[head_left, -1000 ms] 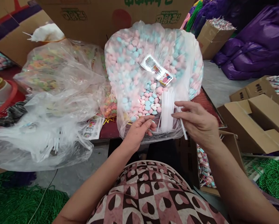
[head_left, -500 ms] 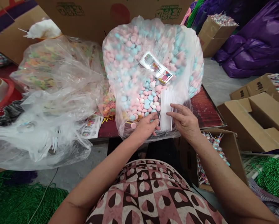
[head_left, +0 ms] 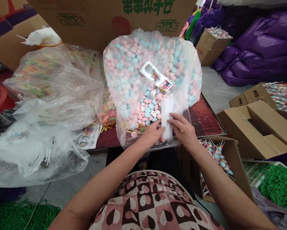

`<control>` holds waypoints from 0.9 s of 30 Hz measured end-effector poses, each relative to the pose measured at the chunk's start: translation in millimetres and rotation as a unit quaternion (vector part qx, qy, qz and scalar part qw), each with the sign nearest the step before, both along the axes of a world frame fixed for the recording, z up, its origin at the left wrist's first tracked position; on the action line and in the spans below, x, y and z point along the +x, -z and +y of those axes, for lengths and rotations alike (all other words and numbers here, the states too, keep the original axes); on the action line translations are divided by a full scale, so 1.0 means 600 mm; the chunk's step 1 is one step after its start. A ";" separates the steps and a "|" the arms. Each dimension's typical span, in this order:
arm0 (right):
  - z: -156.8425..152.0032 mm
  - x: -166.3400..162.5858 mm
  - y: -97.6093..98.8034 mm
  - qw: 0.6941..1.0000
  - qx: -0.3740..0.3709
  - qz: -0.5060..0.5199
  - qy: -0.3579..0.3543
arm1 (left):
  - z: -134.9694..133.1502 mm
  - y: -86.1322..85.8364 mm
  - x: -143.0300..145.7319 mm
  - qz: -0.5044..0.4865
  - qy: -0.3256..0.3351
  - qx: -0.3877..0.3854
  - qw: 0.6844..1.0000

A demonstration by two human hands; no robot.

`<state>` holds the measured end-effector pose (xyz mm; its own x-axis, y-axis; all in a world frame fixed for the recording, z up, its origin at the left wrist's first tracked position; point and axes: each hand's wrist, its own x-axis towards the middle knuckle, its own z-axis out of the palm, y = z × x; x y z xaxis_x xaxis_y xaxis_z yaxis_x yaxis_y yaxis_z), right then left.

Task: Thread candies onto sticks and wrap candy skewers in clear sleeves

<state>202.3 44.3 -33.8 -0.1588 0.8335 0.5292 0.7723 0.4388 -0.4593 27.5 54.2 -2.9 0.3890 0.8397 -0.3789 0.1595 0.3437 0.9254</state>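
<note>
A big clear plastic bag (head_left: pixel 124 64) full of pink, blue and white candies (head_left: pixel 148 107) lies open on a dark red table (head_left: pixel 205 116). A bundle of white sticks (head_left: pixel 167 111) rests at the bag's mouth, below a printed label card (head_left: pixel 156 76). My left hand (head_left: pixel 151 134) reaches into the bag's mouth, fingers curled among the candies beside the sticks. My right hand (head_left: pixel 183 129) presses on the lower end of the stick bundle, fingers bent onto it. The two hands nearly touch.
Crumpled clear bags (head_left: pixel 42 127) with coloured candies lie at left. A large cardboard box (head_left: pixel 105 16) stands behind. An open box of wrapped lollipops (head_left: pixel 217 156) sits below the right hand, and more cartons (head_left: pixel 258 127) and purple bags (head_left: pixel 258 51) are at right. Green netting (head_left: pixel 277 182) lies at lower right.
My right hand, earlier holding a single white stick off to the right, has come left onto the stick bundle. My left hand has moved forward into the bag's mouth.
</note>
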 end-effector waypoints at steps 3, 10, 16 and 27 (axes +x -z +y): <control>-0.003 0.005 -0.020 0.999 0.037 -0.006 0.010 | 0.002 0.001 -0.001 -0.013 -0.006 -0.010 1.000; -0.038 0.003 -0.123 0.985 0.081 0.003 0.154 | 0.001 -0.004 0.000 0.046 -0.003 0.014 0.999; -0.033 -0.006 -0.099 0.966 -0.157 0.122 0.168 | 0.010 -0.017 0.004 0.073 0.009 0.026 0.997; 0.019 -0.035 -0.035 0.885 -0.319 0.318 0.120 | 0.024 -0.013 0.016 0.110 0.020 0.047 0.993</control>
